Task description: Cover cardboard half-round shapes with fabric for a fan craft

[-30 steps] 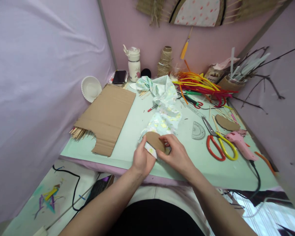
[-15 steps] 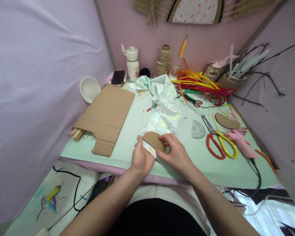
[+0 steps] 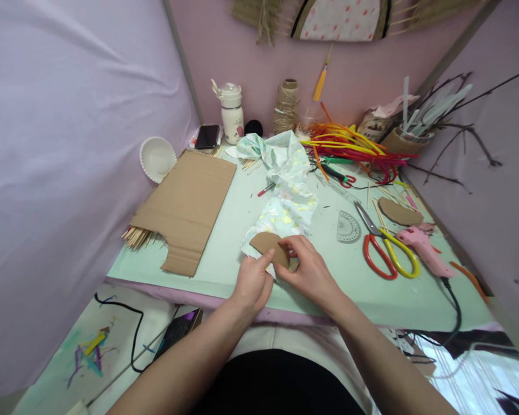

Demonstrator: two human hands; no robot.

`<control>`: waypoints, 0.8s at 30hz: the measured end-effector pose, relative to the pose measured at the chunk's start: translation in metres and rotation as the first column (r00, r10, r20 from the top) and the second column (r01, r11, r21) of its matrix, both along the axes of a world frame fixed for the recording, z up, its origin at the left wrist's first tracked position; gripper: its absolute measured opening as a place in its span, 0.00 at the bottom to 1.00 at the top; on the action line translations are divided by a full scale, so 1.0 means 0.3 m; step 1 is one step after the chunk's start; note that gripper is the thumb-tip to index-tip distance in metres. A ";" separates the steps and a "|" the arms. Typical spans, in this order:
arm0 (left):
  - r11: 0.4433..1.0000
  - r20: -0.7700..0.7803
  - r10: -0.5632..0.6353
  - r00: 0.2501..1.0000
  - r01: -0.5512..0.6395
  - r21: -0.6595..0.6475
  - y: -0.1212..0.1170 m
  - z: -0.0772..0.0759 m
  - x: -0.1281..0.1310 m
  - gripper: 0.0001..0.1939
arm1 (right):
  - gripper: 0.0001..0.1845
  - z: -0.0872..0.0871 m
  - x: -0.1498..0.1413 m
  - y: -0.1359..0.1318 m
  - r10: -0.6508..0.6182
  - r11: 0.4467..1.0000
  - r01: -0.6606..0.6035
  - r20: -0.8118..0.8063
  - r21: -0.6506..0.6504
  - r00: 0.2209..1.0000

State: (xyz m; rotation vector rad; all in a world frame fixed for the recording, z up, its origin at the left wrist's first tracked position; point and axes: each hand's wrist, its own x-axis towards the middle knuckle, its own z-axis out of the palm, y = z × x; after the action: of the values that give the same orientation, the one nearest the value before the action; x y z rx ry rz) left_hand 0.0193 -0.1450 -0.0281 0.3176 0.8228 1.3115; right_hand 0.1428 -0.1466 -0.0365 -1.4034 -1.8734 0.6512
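Near the front edge of the table, a small cardboard half-circle (image 3: 266, 242) lies over one end of a pale green floral fabric (image 3: 285, 216). My left hand (image 3: 253, 280) is closed at the lower left, its thumb pressing on the cardboard's straight edge and the fingers underneath with the fabric. At the piece's right side, my right hand (image 3: 307, 268) pinches the cardboard between thumb and fingers. The fabric stretches away from my hands in a crumpled strip towards the back. Part of the half-circle is hidden behind my fingers.
To the left lies a large cardboard sheet (image 3: 190, 207) over wooden sticks (image 3: 142, 237). On the right are a protractor (image 3: 348, 227), scissors (image 3: 380, 245), a pink glue gun (image 3: 426, 253) and a cardboard oval (image 3: 400, 212). A bottle (image 3: 232, 115), twine spool (image 3: 286, 109) and coloured pipe cleaners (image 3: 354, 144) stand behind.
My left thumb has come down from upright onto the cardboard, and the left hand has closed over the fabric's edge. My right hand stays nearly still.
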 end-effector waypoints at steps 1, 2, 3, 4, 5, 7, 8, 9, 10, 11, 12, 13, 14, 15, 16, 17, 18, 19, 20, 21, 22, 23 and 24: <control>1.000 -0.005 0.002 1.000 -0.002 -0.004 0.000 0.000 0.002 0.19 | 0.17 -0.002 -0.001 0.000 0.000 1.000 0.000 0.000 0.000 1.000; 1.000 -0.012 0.005 1.000 -0.005 -0.007 -0.001 0.000 0.004 0.18 | 0.17 -0.004 -0.003 -0.001 0.001 1.000 -0.001 -0.001 -0.002 1.000; 1.000 -0.018 0.013 1.000 -0.013 -0.006 -0.001 0.001 0.006 0.17 | 0.17 -0.004 -0.005 -0.001 0.000 1.000 0.000 -0.003 -0.004 1.000; 1.000 -0.023 0.022 0.999 -0.022 -0.007 -0.001 0.002 0.007 0.16 | 0.17 -0.003 -0.006 -0.002 -0.001 1.000 0.001 -0.005 -0.006 1.000; 1.000 -0.031 0.027 0.999 -0.027 -0.011 -0.001 0.004 0.006 0.15 | 0.17 0.000 -0.005 -0.003 0.002 1.000 -0.002 -0.009 -0.009 1.000; 0.999 -0.047 0.030 0.998 -0.031 -0.025 0.004 0.012 -0.001 0.14 | 0.17 0.012 0.005 -0.004 0.021 1.000 -0.022 -0.023 -0.018 1.000; 0.999 -0.051 0.034 0.998 -0.035 -0.031 0.008 0.017 -0.008 0.14 | 0.18 0.020 0.016 -0.006 0.031 0.999 -0.032 -0.037 -0.021 0.999; 0.999 -0.052 0.039 0.998 -0.041 -0.036 0.013 0.023 -0.017 0.14 | 0.18 0.030 0.032 -0.007 0.030 0.999 -0.031 -0.057 -0.020 0.998; 0.998 -0.049 0.046 0.998 -0.048 -0.040 0.018 0.029 -0.028 0.16 | 0.17 0.040 0.051 -0.009 0.018 1.000 -0.020 -0.084 -0.019 0.996; 0.997 -0.044 0.055 0.998 -0.057 -0.048 0.023 0.035 -0.040 0.17 | 0.17 0.049 0.073 -0.011 -0.007 1.000 0.005 -0.113 -0.016 0.994; 0.996 -0.038 0.059 0.998 -0.061 -0.062 0.026 0.040 -0.052 0.19 | 0.16 0.056 0.095 -0.014 -0.042 0.999 0.040 -0.143 -0.017 0.989; 0.995 -0.035 0.057 0.998 -0.060 -0.081 0.029 0.045 -0.064 0.20 | 0.14 0.062 0.117 -0.017 -0.080 0.997 0.077 -0.167 -0.022 0.983; 0.993 -0.035 0.053 0.998 -0.056 -0.102 0.031 0.048 -0.074 0.21 | 0.13 0.066 0.136 -0.020 -0.114 0.993 0.109 -0.181 -0.037 0.977; 0.991 -0.038 0.053 0.998 -0.057 -0.121 0.033 0.050 -0.082 0.22 | 0.12 0.068 0.152 -0.025 -0.141 0.989 0.133 -0.187 -0.057 0.972; 0.989 -0.041 0.056 0.998 -0.061 -0.133 0.033 0.051 -0.088 0.23 | 0.12 0.069 0.163 -0.030 -0.164 0.985 0.151 -0.186 -0.080 0.969; 0.988 -0.044 0.060 0.997 -0.066 -0.140 0.033 0.051 -0.093 0.24 | 0.11 0.070 0.171 -0.037 -0.181 0.981 0.165 -0.181 -0.102 0.967; 0.988 -0.045 0.063 0.997 -0.068 -0.141 0.033 0.051 -0.096 0.24 | 0.11 0.070 0.177 -0.045 -0.190 0.978 0.171 -0.173 -0.118 0.966; 0.988 -0.045 0.063 0.997 -0.069 -0.141 0.034 0.051 -0.098 0.25 | 0.11 0.071 0.183 -0.054 -0.194 0.977 0.174 -0.164 -0.126 0.967; 0.988 -0.046 0.058 0.997 -0.064 -0.141 0.034 0.052 -0.100 0.25 | 0.11 0.073 0.192 -0.063 -0.197 0.976 0.179 -0.155 -0.125 0.968; 0.988 -0.049 0.053 0.997 -0.059 -0.144 0.035 0.052 -0.103 0.24 | 0.10 0.076 0.205 -0.072 -0.207 0.975 0.192 -0.144 -0.111 0.968; 0.987 -0.057 0.048 0.997 -0.056 -0.149 0.036 0.053 -0.107 0.24 | 0.10 0.080 0.226 -0.079 -0.232 0.971 0.222 -0.127 -0.089 0.964; 0.986 -0.069 0.047 0.997 -0.057 -0.155 0.037 0.055 -0.112 0.23 | 0.11 0.085 0.253 -0.085 -0.281 0.959 0.276 -0.100 -0.058 0.955; 0.985 -0.086 0.048 0.995 -0.062 -0.161 0.039 0.056 -0.119 0.23 | 0.11 0.091 0.288 -0.088 -0.354 0.935 0.353 -0.058 -0.023 0.934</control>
State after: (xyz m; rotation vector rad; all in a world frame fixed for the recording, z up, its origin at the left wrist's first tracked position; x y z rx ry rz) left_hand -0.0163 -0.1334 -0.0114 0.2201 1.0083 1.2797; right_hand 0.2291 -0.1732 -0.0093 -1.6561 -1.5161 0.5175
